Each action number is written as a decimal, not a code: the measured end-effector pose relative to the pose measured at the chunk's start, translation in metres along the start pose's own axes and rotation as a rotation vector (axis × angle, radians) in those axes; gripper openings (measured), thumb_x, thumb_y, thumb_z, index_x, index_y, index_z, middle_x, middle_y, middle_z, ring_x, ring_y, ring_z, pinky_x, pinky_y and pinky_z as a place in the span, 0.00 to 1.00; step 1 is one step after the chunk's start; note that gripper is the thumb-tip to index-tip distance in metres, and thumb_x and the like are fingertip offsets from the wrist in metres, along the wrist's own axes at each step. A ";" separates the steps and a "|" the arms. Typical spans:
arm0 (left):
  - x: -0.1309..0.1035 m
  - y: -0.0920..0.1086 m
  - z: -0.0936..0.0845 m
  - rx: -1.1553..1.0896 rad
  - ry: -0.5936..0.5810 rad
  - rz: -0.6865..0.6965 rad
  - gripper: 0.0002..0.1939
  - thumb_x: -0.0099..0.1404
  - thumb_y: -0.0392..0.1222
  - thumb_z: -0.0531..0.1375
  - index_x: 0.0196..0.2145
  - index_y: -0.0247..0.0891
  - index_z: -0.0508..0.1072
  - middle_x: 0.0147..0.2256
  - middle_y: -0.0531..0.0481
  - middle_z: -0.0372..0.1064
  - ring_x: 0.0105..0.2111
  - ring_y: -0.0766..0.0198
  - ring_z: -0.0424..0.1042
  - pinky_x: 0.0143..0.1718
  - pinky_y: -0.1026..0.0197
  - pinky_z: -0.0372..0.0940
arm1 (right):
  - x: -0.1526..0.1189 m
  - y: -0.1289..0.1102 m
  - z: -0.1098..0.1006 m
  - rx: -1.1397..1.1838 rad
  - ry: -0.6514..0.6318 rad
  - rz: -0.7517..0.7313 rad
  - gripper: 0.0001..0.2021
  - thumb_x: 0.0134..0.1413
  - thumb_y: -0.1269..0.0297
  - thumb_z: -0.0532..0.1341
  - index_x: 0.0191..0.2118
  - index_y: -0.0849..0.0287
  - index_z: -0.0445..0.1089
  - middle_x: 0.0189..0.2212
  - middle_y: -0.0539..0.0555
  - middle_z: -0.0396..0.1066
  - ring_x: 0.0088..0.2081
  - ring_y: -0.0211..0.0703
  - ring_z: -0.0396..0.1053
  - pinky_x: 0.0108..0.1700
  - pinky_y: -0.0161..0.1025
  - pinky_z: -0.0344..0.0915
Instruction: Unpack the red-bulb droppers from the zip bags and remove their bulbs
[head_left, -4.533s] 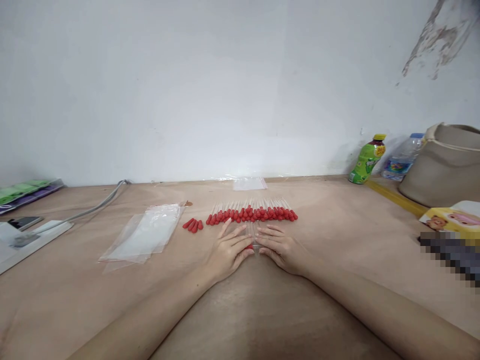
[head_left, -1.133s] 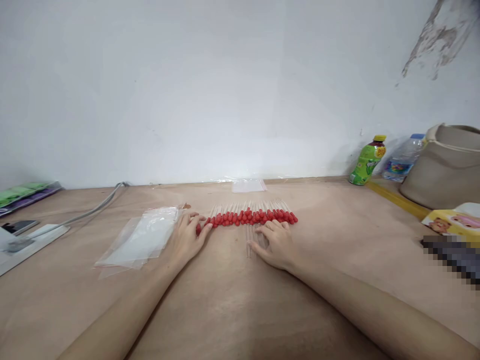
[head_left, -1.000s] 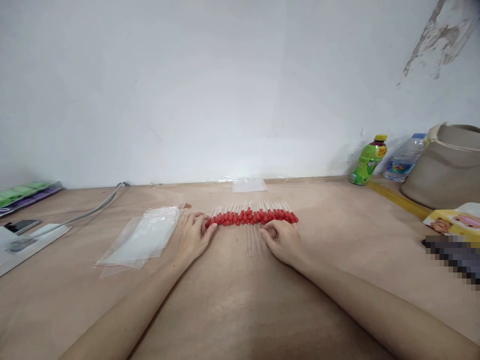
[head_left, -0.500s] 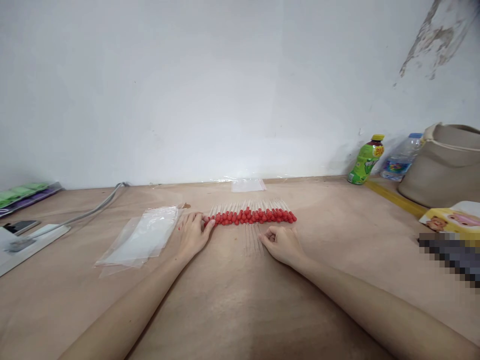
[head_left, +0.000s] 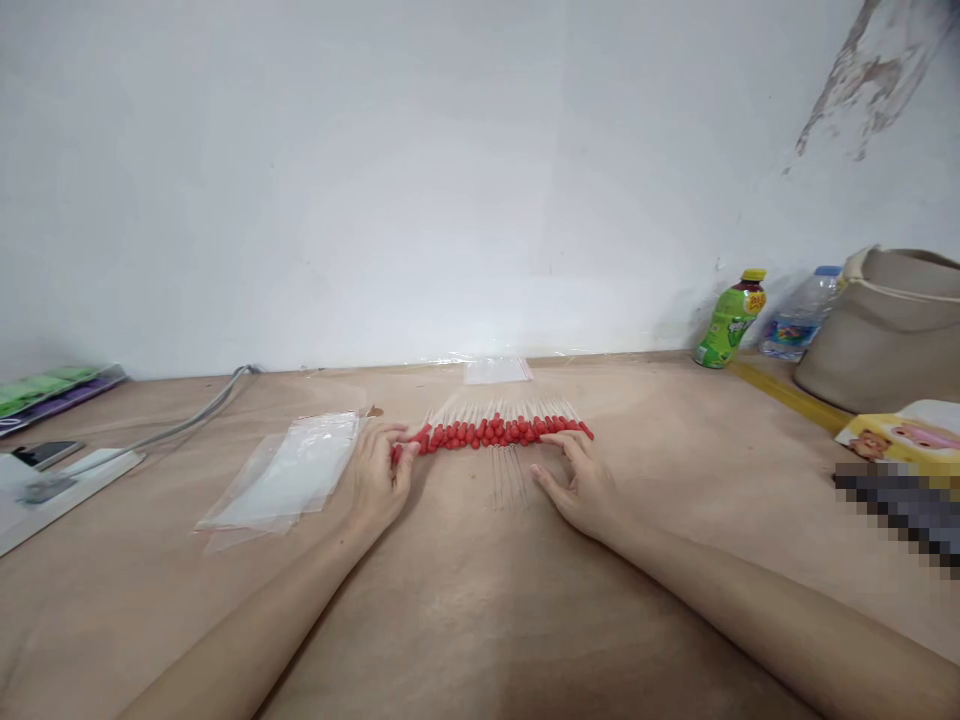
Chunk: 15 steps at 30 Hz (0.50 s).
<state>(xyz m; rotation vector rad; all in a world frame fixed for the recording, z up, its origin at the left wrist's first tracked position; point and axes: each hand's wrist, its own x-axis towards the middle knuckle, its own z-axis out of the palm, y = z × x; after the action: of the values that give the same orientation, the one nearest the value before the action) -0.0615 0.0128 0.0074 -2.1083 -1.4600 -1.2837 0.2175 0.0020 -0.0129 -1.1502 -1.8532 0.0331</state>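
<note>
A long row of red-tipped pale sticks (head_left: 491,431) lies on the brown table, tips toward me. At the row's left end my left hand (head_left: 381,468) has its thumb and fingers closed on one or more red tips. My right hand (head_left: 583,485) is at the right part of the row, thumb and fingers apart, its fingertips by the red tips and nothing in its grasp. Several thin wires (head_left: 508,480) lie just below the middle of the row, left of my right thumb.
Clear plastic bags (head_left: 289,475) lie left of my left hand, and a smaller one (head_left: 496,371) behind the row. A cable (head_left: 202,410) runs at the left. Bottles (head_left: 731,322) and a beige bucket (head_left: 885,335) stand at the back right, near a dark pixelated object (head_left: 896,510).
My right hand has opened and moved up to the red tips. My left hand has shifted slightly left, with red tips at its fingers.
</note>
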 end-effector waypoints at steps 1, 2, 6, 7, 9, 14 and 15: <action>-0.003 0.007 -0.003 -0.043 -0.079 0.047 0.06 0.63 0.41 0.50 0.34 0.38 0.63 0.37 0.46 0.66 0.41 0.59 0.64 0.44 0.54 0.57 | -0.001 0.002 -0.004 -0.020 0.017 -0.060 0.21 0.52 0.58 0.55 0.50 0.61 0.60 0.46 0.61 0.63 0.49 0.48 0.60 0.48 0.45 0.60; -0.006 0.014 -0.004 -0.077 -0.158 0.092 0.05 0.63 0.40 0.50 0.35 0.38 0.64 0.35 0.48 0.67 0.39 0.60 0.65 0.43 0.55 0.57 | -0.002 0.003 -0.008 -0.049 0.022 -0.122 0.25 0.51 0.58 0.55 0.54 0.61 0.56 0.50 0.62 0.60 0.52 0.50 0.57 0.51 0.47 0.58; -0.017 0.040 -0.002 -0.163 -0.328 0.247 0.03 0.63 0.40 0.52 0.33 0.40 0.65 0.33 0.50 0.69 0.37 0.61 0.65 0.44 0.53 0.54 | -0.003 0.008 -0.017 -0.153 -0.086 -0.331 0.29 0.51 0.54 0.56 0.57 0.58 0.52 0.55 0.61 0.56 0.56 0.52 0.53 0.54 0.51 0.53; -0.018 0.045 0.000 -0.189 -0.344 0.280 0.03 0.62 0.39 0.53 0.32 0.40 0.65 0.33 0.51 0.69 0.36 0.62 0.66 0.45 0.53 0.54 | -0.003 0.008 -0.017 -0.159 -0.127 -0.372 0.27 0.51 0.54 0.56 0.56 0.57 0.55 0.54 0.60 0.57 0.56 0.52 0.53 0.54 0.52 0.53; -0.020 0.050 0.003 -0.232 -0.362 0.331 0.02 0.62 0.38 0.53 0.32 0.40 0.65 0.32 0.52 0.69 0.35 0.63 0.66 0.44 0.54 0.54 | -0.001 0.007 -0.016 -0.147 -0.193 -0.439 0.24 0.51 0.54 0.57 0.53 0.57 0.60 0.53 0.59 0.60 0.56 0.51 0.53 0.54 0.53 0.52; -0.019 0.050 0.004 -0.265 -0.364 0.366 0.04 0.63 0.39 0.53 0.30 0.39 0.65 0.31 0.50 0.70 0.35 0.63 0.67 0.43 0.55 0.56 | 0.000 0.001 -0.007 -0.083 -0.246 -0.531 0.14 0.52 0.58 0.57 0.44 0.55 0.68 0.44 0.56 0.69 0.54 0.48 0.58 0.54 0.51 0.53; -0.019 0.050 0.003 -0.274 -0.365 0.369 0.05 0.63 0.39 0.53 0.30 0.39 0.65 0.31 0.50 0.70 0.35 0.62 0.67 0.43 0.54 0.56 | 0.000 0.000 -0.006 -0.077 -0.245 -0.533 0.12 0.53 0.60 0.57 0.43 0.54 0.69 0.43 0.55 0.70 0.53 0.47 0.59 0.53 0.51 0.53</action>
<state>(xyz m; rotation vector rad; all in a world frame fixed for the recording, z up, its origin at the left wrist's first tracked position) -0.0190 -0.0192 0.0032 -2.7482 -0.9762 -1.0426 0.2218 0.0000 -0.0097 -0.6923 -2.3462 -0.2095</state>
